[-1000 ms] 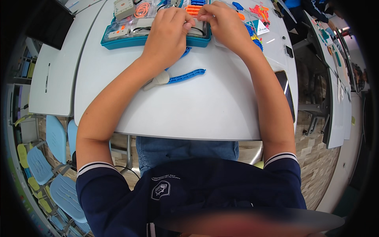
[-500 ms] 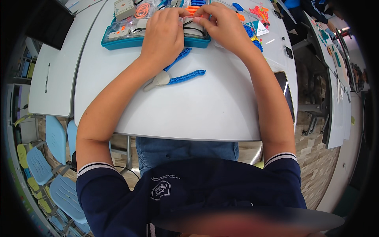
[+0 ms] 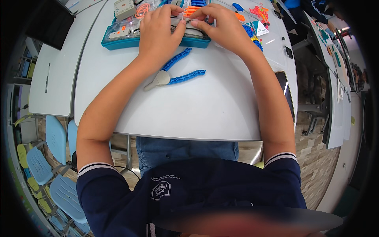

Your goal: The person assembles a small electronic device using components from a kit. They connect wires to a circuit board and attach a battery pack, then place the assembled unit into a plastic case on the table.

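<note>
Both hands are over the near part of a teal tray (image 3: 122, 44) filled with parts in clear bags. My left hand (image 3: 160, 33) has its thumb parted from its curved fingers, and no held thing shows between them. Close to its right, my right hand (image 3: 223, 29) has thumb and forefinger drawn together in a pinch; whatever is between the tips is too small to make out. A black cable (image 3: 195, 31) in the tray lies just below the right thumb. Nearer on the white table lies a pair of plastic pliers (image 3: 161, 79) with blue handles and a grey head, untouched.
Orange parts (image 3: 192, 10) and a coiled orange cord (image 3: 142, 10) lie in the tray, beside a beige box (image 3: 124, 8). Right of it are blue gears (image 3: 258, 44) and pink-orange pieces (image 3: 260, 15). A phone (image 3: 285, 93) lies by my right forearm.
My left hand has shifted slightly left and its thumb has spread away from the fingers, uncovering more of the pliers. The right hand has barely moved.
</note>
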Demonstrator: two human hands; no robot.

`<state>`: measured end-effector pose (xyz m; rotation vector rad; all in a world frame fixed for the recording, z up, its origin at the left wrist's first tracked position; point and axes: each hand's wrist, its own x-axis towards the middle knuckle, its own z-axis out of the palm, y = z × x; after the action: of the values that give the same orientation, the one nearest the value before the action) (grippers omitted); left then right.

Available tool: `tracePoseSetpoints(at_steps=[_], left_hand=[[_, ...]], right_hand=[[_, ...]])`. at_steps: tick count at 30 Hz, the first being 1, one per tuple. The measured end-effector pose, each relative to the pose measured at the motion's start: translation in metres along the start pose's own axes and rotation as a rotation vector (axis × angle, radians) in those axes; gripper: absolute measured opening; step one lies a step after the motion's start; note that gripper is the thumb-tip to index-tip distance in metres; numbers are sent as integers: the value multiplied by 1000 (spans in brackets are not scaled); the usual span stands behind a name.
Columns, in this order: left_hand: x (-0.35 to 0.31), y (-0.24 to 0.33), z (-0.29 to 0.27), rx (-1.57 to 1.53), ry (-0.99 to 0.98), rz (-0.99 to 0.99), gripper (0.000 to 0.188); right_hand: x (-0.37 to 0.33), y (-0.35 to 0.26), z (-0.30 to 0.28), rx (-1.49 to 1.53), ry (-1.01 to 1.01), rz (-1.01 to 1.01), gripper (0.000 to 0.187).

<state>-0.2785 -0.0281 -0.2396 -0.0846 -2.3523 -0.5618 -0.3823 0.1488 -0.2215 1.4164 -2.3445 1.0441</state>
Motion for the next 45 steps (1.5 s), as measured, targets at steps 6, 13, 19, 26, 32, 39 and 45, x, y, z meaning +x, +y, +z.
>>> tracePoseSetpoints(at_steps=[6,13,19,26,32,39,45], left_hand=[[3,-2,-1,-42,-10,-16,29],[5,-2,-4,-101,-46,-72,27],[4,-1,-4,-64,-30,-56,26],[4,-1,-1,38,-6,-13,25],[12,-15,-8,148,125,45,22],[20,-38,-9,173,212,105,30],[11,-36,-4,257,80,86,45]], right_hand=[[2,-2,0,20,-16,17,21],[-3,-14,-7,-20,-11,36,19],[-3,-19,-10,-16,-12,30,17],[-4,-16,-7,-12,4,25,17],[0,-9,-1,44,-17,110,21],[0,-7,11,-50,168,-56,17],[-3,-19,1,-21,114,-2,13]])
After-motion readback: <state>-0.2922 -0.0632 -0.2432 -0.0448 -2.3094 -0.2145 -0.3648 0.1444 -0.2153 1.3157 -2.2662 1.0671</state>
